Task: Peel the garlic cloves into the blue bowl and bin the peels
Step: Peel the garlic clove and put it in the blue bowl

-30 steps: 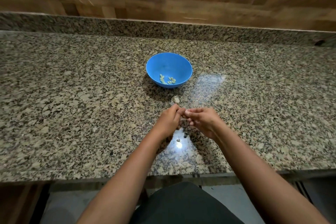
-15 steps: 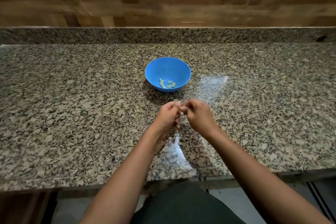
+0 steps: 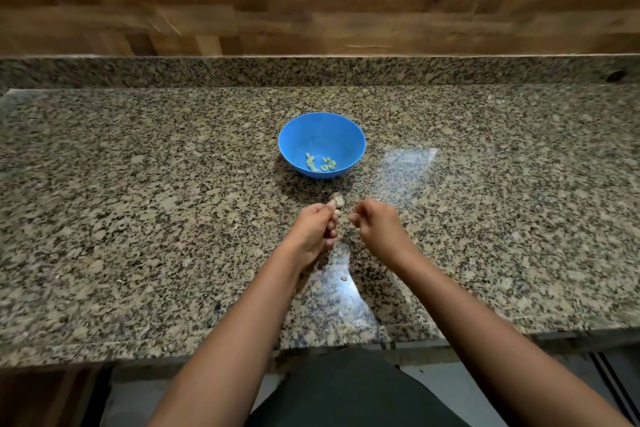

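Fingers (image 3: pixel 331 222) of the left hand (image 3: pixel 313 230) and right hand (image 3: pixel 377 229) curl, slightly apart; whether they pinch anything, I cannot tell. Peeled garlic cloves (image 3: pixel 320 164) lie in the blue bowl (image 3: pixel 322 125) just beyond.

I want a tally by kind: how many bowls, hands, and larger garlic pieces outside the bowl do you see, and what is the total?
Bowl: 1
Hands, left hand and right hand: 2
Garlic piece outside the bowl: 1
Total: 4
The cloves inside the bowl are too small to count surely, so they are left out.
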{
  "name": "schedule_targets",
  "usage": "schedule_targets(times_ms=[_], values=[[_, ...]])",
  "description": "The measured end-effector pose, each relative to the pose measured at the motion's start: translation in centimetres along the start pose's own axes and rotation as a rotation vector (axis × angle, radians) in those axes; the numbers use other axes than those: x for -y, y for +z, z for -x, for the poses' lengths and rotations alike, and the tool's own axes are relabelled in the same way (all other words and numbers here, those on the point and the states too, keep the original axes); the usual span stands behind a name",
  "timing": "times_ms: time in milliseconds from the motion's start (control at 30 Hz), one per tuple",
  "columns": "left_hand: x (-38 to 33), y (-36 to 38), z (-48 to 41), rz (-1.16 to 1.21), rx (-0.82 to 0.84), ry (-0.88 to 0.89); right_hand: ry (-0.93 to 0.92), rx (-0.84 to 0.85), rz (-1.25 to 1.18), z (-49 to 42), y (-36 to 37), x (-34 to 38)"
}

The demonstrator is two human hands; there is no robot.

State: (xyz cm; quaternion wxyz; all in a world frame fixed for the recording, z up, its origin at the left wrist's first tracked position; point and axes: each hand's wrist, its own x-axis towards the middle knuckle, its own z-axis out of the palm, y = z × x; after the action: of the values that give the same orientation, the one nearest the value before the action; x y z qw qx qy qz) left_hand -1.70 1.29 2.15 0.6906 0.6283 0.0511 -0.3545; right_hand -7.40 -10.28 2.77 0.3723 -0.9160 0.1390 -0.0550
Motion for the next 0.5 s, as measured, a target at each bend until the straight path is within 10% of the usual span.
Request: schedule_targets(times_ms=[133,500], values=[[0.4,-0.7,0.1,-0.045,0.044,0.017,0.258,0.143,-0.33,-0.4,-0.5,-0.3],[0.3,-0.2,0.1,-0.238,0.029,0.113,0.22,0.202,-0.457,-0.7,-1.0,1.0]])
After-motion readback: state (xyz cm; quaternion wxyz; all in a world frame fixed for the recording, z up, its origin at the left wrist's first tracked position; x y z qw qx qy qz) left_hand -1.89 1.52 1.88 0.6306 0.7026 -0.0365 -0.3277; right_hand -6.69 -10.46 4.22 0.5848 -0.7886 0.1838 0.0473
